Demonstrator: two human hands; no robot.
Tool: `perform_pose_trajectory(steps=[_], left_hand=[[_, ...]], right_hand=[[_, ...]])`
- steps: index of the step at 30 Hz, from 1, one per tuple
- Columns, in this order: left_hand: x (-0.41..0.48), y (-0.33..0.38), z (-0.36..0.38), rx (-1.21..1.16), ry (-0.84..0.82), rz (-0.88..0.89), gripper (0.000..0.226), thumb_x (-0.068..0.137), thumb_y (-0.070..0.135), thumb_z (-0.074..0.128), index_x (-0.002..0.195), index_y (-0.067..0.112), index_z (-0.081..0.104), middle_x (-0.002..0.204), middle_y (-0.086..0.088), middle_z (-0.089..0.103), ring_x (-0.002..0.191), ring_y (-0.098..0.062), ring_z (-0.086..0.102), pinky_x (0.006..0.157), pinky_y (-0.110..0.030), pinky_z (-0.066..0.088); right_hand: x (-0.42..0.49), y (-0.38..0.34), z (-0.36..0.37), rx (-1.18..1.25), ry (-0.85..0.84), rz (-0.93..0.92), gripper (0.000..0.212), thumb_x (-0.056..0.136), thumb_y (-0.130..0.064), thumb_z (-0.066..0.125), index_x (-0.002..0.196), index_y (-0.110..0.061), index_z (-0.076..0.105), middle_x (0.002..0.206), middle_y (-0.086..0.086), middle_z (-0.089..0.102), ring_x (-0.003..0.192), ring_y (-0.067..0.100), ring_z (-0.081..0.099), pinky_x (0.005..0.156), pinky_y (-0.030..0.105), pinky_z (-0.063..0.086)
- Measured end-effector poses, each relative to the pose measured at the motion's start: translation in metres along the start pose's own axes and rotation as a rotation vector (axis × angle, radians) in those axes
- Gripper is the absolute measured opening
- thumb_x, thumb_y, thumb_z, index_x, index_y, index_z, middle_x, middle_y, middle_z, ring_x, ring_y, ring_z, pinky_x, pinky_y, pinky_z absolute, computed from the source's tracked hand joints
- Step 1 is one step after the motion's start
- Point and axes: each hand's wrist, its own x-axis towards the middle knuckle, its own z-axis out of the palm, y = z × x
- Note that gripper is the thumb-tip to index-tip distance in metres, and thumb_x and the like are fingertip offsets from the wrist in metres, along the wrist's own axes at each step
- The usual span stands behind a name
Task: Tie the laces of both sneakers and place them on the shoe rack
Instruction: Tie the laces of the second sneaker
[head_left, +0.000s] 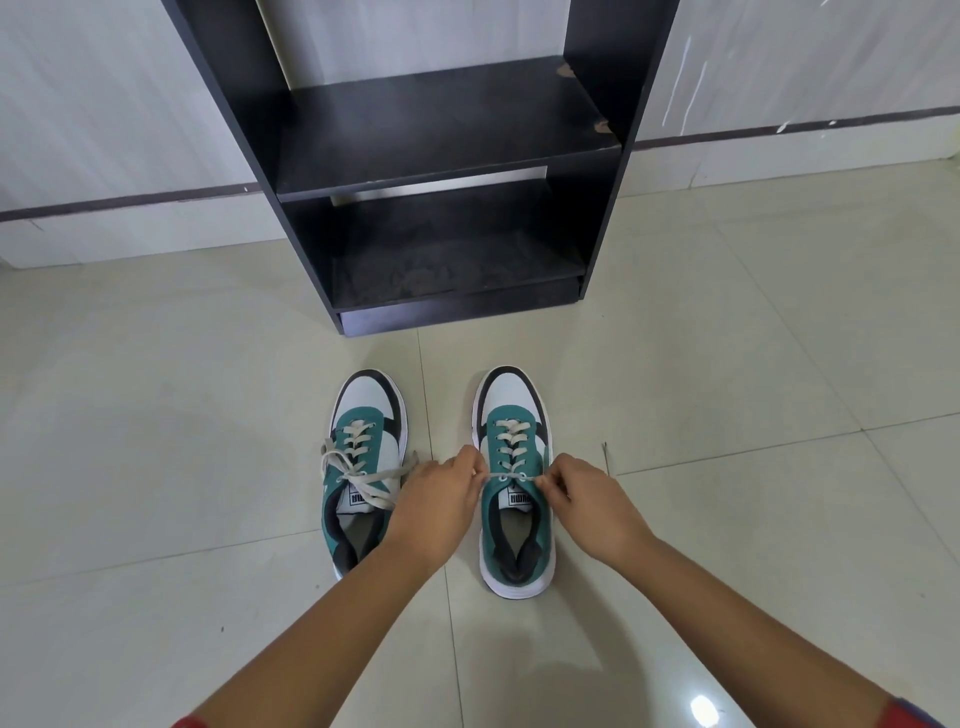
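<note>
Two teal, white and black sneakers stand side by side on the tiled floor, toes pointing at the shoe rack (447, 130). The left sneaker (363, 415) has loose cream laces spilling over its sides. Over the right sneaker (511, 400), my left hand (441, 499) and my right hand (587, 499) each pinch one end of its lace (511, 475), stretched taut across the top eyelets. My left hand covers part of the left sneaker's inner side.
The black shoe rack has two bare shelves, the upper one chipped at its right edge, the lower shelf (457, 270) dusty. It stands against a pale wall with a dark stripe. Cream floor tiles (182, 415) surround the shoes.
</note>
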Motion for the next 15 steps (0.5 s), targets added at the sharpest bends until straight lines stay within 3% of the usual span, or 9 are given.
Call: perform_pose_trajectory(steps=[3,5,7,9,12,15], left_hand=[[-0.003,-0.005,-0.002,-0.118,0.031,-0.027,0.027,0.099,0.027,0.034,0.090,0.014,0.056,0.086,-0.005,0.065,0.081,-0.022,0.056,0.086,-0.038,0.042],[-0.002,-0.002,-0.009,-0.486,0.002,-0.154,0.028,0.099,0.024,0.035,0.079,0.017,0.054,0.082,-0.004,0.058,0.075,-0.020,0.053,0.075,-0.031,0.045],[0.003,0.007,-0.019,-0.906,-0.050,-0.351,0.027,0.100,0.023,0.035,0.085,0.017,0.057,0.081,-0.001,0.050,0.065,-0.015,0.050,0.062,-0.020,0.044],[0.007,0.017,-0.025,-1.133,-0.127,-0.476,0.032,0.100,0.024,0.034,0.099,0.009,0.062,0.079,0.001,0.053,0.058,-0.013,0.050,0.059,-0.022,0.043],[0.010,0.026,-0.030,-1.259,-0.174,-0.438,0.032,0.100,0.027,0.033,0.086,0.012,0.058,0.073,0.005,0.065,0.048,-0.012,0.046,0.053,-0.025,0.037],[0.011,0.028,-0.029,-1.233,-0.192,-0.341,0.026,0.100,0.024,0.032,0.095,0.017,0.057,0.072,0.001,0.058,0.047,-0.008,0.041,0.051,-0.020,0.033]], right_hand=[[-0.003,0.003,-0.001,0.078,0.027,-0.035,0.030,0.097,-0.037,0.040,0.079,-0.015,0.048,0.082,0.000,0.051,0.077,0.021,0.052,0.068,0.032,0.041],[-0.004,0.000,-0.005,0.411,0.053,-0.004,0.030,0.097,-0.033,0.043,0.083,-0.011,0.058,0.086,-0.002,0.056,0.082,0.014,0.056,0.073,0.024,0.043],[-0.004,-0.009,-0.009,0.764,0.016,0.051,0.028,0.098,-0.027,0.044,0.091,-0.010,0.065,0.091,-0.007,0.065,0.084,-0.002,0.061,0.071,0.006,0.043],[-0.003,-0.018,-0.010,0.962,-0.025,0.065,0.031,0.100,-0.022,0.040,0.082,-0.011,0.063,0.086,-0.004,0.068,0.081,-0.003,0.064,0.069,0.002,0.044],[0.000,-0.027,-0.009,1.082,-0.047,0.057,0.027,0.100,-0.017,0.037,0.079,-0.009,0.052,0.072,0.003,0.057,0.066,0.003,0.060,0.064,0.005,0.044],[0.000,-0.026,-0.006,1.101,-0.087,0.069,0.026,0.100,-0.014,0.035,0.095,-0.003,0.058,0.067,0.000,0.053,0.057,0.001,0.055,0.061,0.006,0.045]])
